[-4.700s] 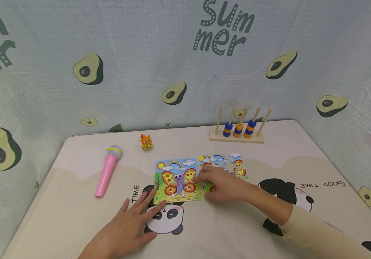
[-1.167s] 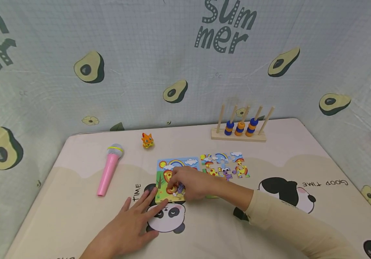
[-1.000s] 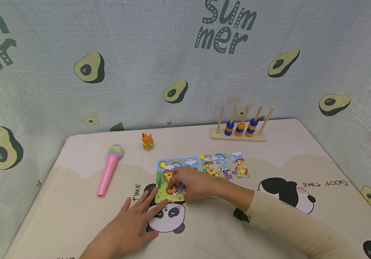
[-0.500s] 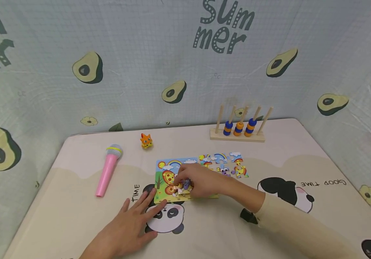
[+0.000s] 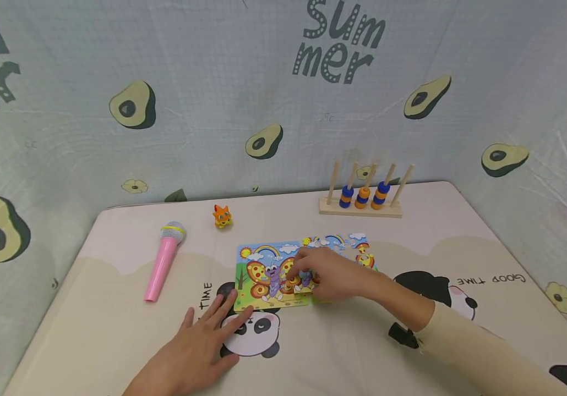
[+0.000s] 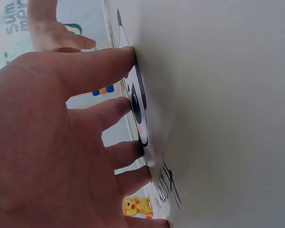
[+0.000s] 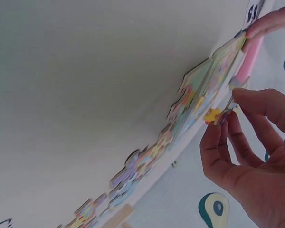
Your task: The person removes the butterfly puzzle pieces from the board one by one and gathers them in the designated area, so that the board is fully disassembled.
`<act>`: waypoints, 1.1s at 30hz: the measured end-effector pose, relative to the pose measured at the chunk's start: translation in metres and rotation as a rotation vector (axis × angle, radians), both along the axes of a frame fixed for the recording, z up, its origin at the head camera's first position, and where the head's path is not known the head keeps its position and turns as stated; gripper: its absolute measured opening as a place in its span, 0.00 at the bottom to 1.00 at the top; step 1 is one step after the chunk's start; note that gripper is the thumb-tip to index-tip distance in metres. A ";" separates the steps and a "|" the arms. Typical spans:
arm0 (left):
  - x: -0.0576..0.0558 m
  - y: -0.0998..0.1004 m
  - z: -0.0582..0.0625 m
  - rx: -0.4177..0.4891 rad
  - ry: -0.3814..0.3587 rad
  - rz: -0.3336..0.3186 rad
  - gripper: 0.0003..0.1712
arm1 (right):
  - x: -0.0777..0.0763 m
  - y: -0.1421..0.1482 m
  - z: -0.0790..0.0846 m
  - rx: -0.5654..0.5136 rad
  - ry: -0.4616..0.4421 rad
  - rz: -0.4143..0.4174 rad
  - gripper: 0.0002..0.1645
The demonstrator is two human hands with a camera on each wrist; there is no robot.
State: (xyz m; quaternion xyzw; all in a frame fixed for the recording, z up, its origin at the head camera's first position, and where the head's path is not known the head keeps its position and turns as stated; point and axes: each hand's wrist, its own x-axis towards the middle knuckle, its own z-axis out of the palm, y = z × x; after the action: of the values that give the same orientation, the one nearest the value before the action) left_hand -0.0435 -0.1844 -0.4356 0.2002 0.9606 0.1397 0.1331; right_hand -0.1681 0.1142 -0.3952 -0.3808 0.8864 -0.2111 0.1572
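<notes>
My right hand (image 5: 335, 272) pinches a puzzle piece (image 5: 305, 281) between thumb and fingers, over the right edge of the butterfly puzzle board (image 5: 250, 297). In the right wrist view the piece (image 7: 224, 114) is seen nearly edge-on, raised off the board. Loose jigsaw pieces (image 5: 365, 259) lie to the board's right, partly hidden by the right hand. My left hand (image 5: 196, 338) rests spread on the tablecloth, fingertips right at the board's lower left corner. The left wrist view has its fingers (image 6: 95, 71) extended, touching the cloth.
A pink toy microphone (image 5: 163, 264) lies left of the board. Behind stands a small orange toy figure (image 5: 222, 216). At the back right is a wooden peg stand (image 5: 360, 209) with blue and orange rings. A patterned cloth wall (image 5: 204, 154) rises behind the table.
The right hand, holding the puzzle piece, has moved from over the board's middle rightward to its right edge, uncovering the butterfly picture. The left hand has stayed in place.
</notes>
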 end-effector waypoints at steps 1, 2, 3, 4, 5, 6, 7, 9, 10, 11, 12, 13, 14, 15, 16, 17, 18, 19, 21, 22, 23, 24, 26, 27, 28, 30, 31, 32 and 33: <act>0.000 0.000 0.000 -0.001 -0.004 0.002 0.44 | 0.000 0.003 0.001 -0.002 0.007 0.000 0.33; 0.000 0.000 0.000 -0.002 -0.007 0.004 0.44 | 0.001 0.006 0.001 -0.003 0.011 -0.001 0.32; 0.000 0.000 0.000 -0.001 -0.010 0.006 0.45 | 0.001 0.009 0.000 -0.007 0.016 -0.002 0.33; 0.000 0.000 0.000 -0.001 -0.012 0.007 0.45 | 0.001 0.012 0.000 -0.011 0.020 -0.002 0.32; 0.000 0.000 0.000 -0.002 -0.014 0.008 0.45 | 0.002 0.015 0.000 -0.014 0.026 -0.002 0.32; 0.000 0.001 0.000 -0.003 -0.014 0.009 0.45 | 0.002 0.017 0.000 -0.012 0.026 -0.006 0.32; 0.000 0.001 0.000 -0.003 -0.016 0.010 0.44 | 0.002 0.020 0.000 -0.011 0.022 -0.010 0.31; 0.000 0.001 0.000 -0.004 -0.019 0.015 0.45 | 0.002 0.024 0.000 -0.008 0.013 -0.024 0.31; 0.000 0.001 0.000 -0.005 -0.018 0.015 0.44 | 0.003 0.026 0.000 -0.002 0.011 -0.030 0.31; 0.000 0.001 0.000 -0.005 -0.016 0.016 0.44 | 0.003 0.028 0.000 -0.001 0.010 -0.033 0.31; 0.000 0.002 0.000 -0.005 -0.016 0.017 0.44 | 0.003 0.030 0.000 0.002 0.014 -0.035 0.32; 0.000 0.002 0.000 -0.005 -0.014 0.017 0.44 | 0.003 0.032 -0.001 0.002 0.017 -0.034 0.32; 0.001 0.002 0.001 -0.004 -0.011 0.017 0.44 | 0.004 0.033 -0.001 0.005 0.022 -0.036 0.32; 0.001 0.002 0.001 -0.002 -0.007 0.016 0.44 | 0.004 0.035 -0.001 0.005 0.027 -0.034 0.31; 0.001 0.002 0.001 0.000 -0.004 0.017 0.44 | 0.004 0.036 -0.001 0.005 0.028 -0.032 0.31; 0.002 0.002 0.001 0.002 -0.002 0.016 0.44 | 0.005 0.038 -0.002 0.004 0.031 -0.029 0.31; 0.002 0.002 0.001 0.004 0.003 0.015 0.44 | 0.005 0.040 -0.002 0.006 0.035 -0.027 0.30; 0.002 0.002 0.001 0.007 0.005 0.015 0.44 | 0.005 0.041 -0.002 0.005 0.035 -0.028 0.30; 0.002 0.002 0.002 0.013 0.008 0.016 0.44 | 0.006 0.045 -0.002 0.006 0.032 -0.033 0.31; 0.002 0.002 0.002 0.012 0.009 0.017 0.44 | 0.006 0.047 -0.003 0.005 0.030 -0.037 0.31; 0.002 0.002 0.001 0.011 0.011 0.016 0.44 | 0.006 0.049 -0.003 0.002 0.026 -0.040 0.31; 0.002 0.002 0.001 0.011 0.013 0.015 0.44 | 0.007 0.050 -0.003 -0.001 0.021 -0.044 0.32; 0.002 0.002 0.001 0.007 0.013 0.016 0.44 | 0.007 0.053 -0.004 -0.002 0.013 -0.053 0.31; 0.002 0.002 0.001 0.006 0.014 0.016 0.44 | 0.008 0.055 -0.004 -0.004 0.010 -0.056 0.31; 0.002 0.002 0.001 0.004 0.013 0.016 0.44 | 0.008 0.056 -0.004 -0.004 0.009 -0.060 0.31; 0.002 0.002 0.001 0.006 0.008 0.020 0.44 | 0.009 0.059 -0.004 -0.001 0.010 -0.067 0.31; 0.002 0.002 0.001 0.008 0.005 0.022 0.44 | 0.009 0.060 -0.004 0.001 0.012 -0.070 0.31; 0.002 0.002 0.001 0.009 0.003 0.022 0.44 | 0.010 0.061 -0.004 0.001 0.015 -0.071 0.31; 0.002 0.002 0.001 0.010 0.002 0.023 0.44 | 0.010 0.062 -0.004 0.000 0.016 -0.071 0.31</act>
State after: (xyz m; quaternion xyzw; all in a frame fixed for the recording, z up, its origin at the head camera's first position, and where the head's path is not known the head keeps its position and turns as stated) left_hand -0.0418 -0.1820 -0.4342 0.1898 0.9622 0.1460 0.1296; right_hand -0.1582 0.1764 -0.3997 -0.3509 0.9006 -0.2133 0.1424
